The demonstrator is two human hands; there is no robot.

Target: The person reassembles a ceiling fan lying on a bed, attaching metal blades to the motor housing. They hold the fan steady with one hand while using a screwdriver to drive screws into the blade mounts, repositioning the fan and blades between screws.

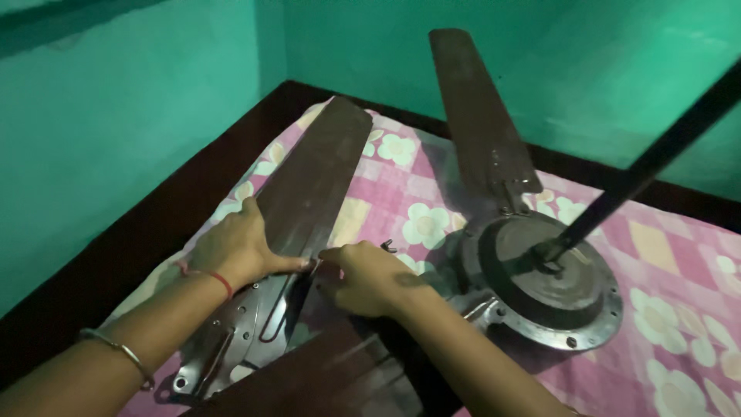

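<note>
1. Hands first: the left hand (235, 249) lies flat and open on the loose blade (305, 205), palm down, thumb along its right edge, a little left of the frame centre. It presses the blade and does not grasp it.
2. The right hand (367, 278) is curled just beside the left thumb, at the centre of the frame. Its fingertips meet at the blade edge, but I cannot tell if they pinch something small or only touch the metal.
3. The loose blade runs from the lower left, where its bracket (224, 351) with holes shows, up toward the upper middle. It rests on the flowered cloth (671, 309).
4. To the right of the hands sits the motor (552, 282), round, with holes on its rim. A second blade (478, 116) is joined to it and points to the top of the frame. A dark rod (656, 158) goes from the motor to the upper right.
5. A third blade (324, 378) lies at the bottom centre, under the right forearm.
6. In my judgement, to work well here the flat hand should hold the blade steady, and the fingers should stay away from the sharp bracket edges. The light is weak, so small parts can be lost in the cloth.
</note>
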